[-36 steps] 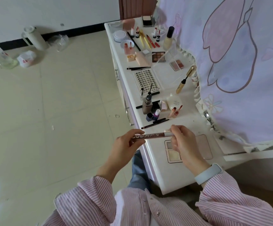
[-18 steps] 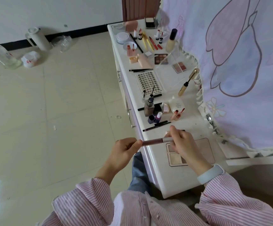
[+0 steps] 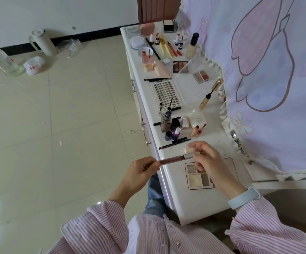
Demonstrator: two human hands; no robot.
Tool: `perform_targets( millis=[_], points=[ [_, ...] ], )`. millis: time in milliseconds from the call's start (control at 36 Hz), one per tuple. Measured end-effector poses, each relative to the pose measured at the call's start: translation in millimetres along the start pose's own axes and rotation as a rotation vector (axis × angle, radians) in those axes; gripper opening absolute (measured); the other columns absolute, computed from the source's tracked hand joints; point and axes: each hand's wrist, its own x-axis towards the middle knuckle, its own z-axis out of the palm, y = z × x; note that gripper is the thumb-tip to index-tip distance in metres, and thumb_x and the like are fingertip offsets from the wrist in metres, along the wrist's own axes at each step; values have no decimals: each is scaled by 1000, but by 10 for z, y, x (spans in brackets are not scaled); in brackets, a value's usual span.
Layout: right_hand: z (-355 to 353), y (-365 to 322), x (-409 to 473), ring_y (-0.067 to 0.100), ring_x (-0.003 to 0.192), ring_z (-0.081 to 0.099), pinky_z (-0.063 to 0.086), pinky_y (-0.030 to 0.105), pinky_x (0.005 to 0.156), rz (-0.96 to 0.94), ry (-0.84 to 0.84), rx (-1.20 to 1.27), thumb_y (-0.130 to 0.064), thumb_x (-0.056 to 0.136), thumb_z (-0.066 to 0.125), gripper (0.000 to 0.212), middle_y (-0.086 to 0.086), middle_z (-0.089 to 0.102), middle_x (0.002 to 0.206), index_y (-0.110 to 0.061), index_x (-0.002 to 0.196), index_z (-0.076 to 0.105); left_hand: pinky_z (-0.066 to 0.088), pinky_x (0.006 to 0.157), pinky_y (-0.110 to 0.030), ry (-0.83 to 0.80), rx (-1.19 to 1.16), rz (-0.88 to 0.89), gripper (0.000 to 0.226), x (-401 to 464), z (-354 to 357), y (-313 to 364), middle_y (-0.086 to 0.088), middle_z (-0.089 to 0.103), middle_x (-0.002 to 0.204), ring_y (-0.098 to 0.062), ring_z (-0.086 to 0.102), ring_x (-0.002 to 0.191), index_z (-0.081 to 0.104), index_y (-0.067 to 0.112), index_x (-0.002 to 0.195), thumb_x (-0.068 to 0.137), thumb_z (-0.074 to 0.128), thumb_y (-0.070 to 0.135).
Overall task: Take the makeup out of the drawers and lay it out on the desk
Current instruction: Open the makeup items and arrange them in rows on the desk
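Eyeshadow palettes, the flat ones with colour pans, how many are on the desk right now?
3. A dark brown palette at the far end, a small pink palette just nearer beside the curtain, and a big pale palette under the right hand. Clutter may hide others.

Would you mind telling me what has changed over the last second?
The left hand slid from mid-tube to the maroon tube's end; the right hand still pinches its silver end, now also holding a small beige stick. The desk items stayed put.
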Motion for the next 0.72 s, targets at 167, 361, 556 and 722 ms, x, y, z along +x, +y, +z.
perform_targets(
  millis=[167,361,556,722],
  points=[
    [-5,-44,38,6,37,33,28,15,38,97,-22,-125,-35,96,42,33,-6,44,45,-11,90,63,30,51,-10,-5,-16,29,16,47,38,56,21,47,50,1,39,48,64,11,82,93,54,17],
    [-131,-77,26,10,47,29,25,23,46,38,95,3,-13,93,48,16,-11,51,45,-10,85,62,34,53,-13,-4,-37,0,16,77,8,-2,21,51,53,-1,42,53,67,19,87,93,54,15],
    [-408,-43,66,14,52,32,24,26,49,-69,195,-106,-7,91,49,25,4,52,52,-18,76,66,45,59,-19,-18,34,-34,23,75,-114,-163,9,57,61,-5,52,57,62,32,85,93,53,13],
    [-723,-125,12,9,50,34,27,20,45,-194,362,203,-12,95,46,21,2,45,59,-16,86,65,52,66,-26,136,-261,-63,11,-15,-257,-299,-2,70,84,-17,66,71,51,10,98,96,42,3]
  ],
)
